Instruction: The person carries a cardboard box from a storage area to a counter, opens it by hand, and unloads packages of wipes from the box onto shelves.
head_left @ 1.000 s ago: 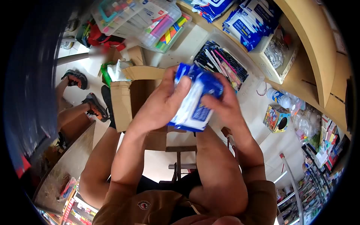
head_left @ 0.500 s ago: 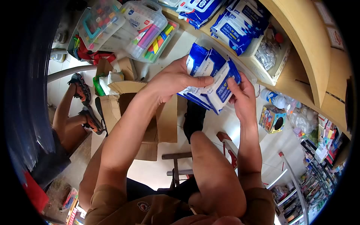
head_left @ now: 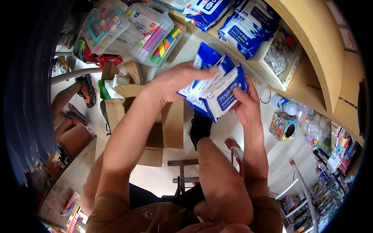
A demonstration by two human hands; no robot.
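Observation:
Several blue-and-white packets of alcohol wipes [head_left: 227, 93] are held between my two hands, fanned out and overlapping. My left hand [head_left: 180, 79] grips them from the left, its thumb lying across the top, slightly blurred. On the right, my right hand [head_left: 248, 103] pinches the edge of the front packet, whose printed label faces up. Below my left forearm, an open cardboard box [head_left: 173, 124] stands on the floor, its inside partly hidden by the arm. More packets of the same kind [head_left: 239, 35] lie in a pile on the wooden shelf.
Plastic cases of markers [head_left: 151, 31] stand at the upper left. A white bin [head_left: 278, 70] of small items is by the curved shelf [head_left: 322, 46]. A bottle [head_left: 285, 104] and patterned box [head_left: 283, 126] lie right. Another person's foot [head_left: 86, 91] shows at left.
Over the last second, the packets have spread into a fan and moved slightly right. Since half a second ago, the front packet has turned and lowered slightly. The other person's legs have shifted left.

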